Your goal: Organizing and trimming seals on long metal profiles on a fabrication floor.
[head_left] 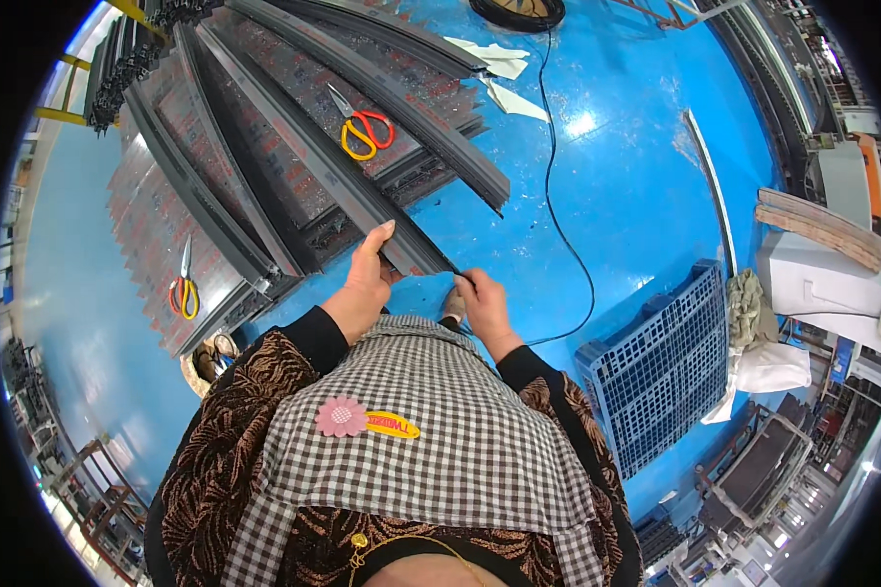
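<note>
A long dark grey profile strip runs from the far left toward me, its near end in front of my waist. My left hand is closed around it near that end, thumb raised on top. My right hand pinches the strip's right edge at the very end; its fingertips are partly hidden. Similar profile strips lie fanned out on both sides, over stacked dark pieces with printed film. Scissors with red and yellow handles rest on the stack beyond my hands. A second pair of scissors lies at the left.
A black cable curves over the blue floor from a coil at the top. To the right, a blue plastic pallet stands on edge. White scraps lie past the strips. A thin pale strip lies at the right.
</note>
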Available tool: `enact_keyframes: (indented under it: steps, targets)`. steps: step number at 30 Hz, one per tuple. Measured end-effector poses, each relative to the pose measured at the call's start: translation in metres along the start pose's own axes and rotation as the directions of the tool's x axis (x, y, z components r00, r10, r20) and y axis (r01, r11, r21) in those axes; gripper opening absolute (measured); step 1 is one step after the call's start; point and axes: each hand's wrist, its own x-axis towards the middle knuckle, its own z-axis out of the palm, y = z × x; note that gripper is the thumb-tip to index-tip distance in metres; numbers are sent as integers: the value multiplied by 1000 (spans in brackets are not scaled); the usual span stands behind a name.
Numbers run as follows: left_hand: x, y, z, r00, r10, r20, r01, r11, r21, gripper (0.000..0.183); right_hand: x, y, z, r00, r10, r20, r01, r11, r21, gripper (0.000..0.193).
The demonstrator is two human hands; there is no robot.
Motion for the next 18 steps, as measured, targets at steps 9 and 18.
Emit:
enact_keyframes:
  steps: [9,18]
  targets:
    - [-2,1,-1,1000,-5,-28,4,1000,-14,45,-17,-2,-16,998,54,-21,-56,996,-72,17]
    - [-8,1,-2,999,-14,43,16,999,-29,32,-49,25,-32,995,99,27,-97,993,-72,17]
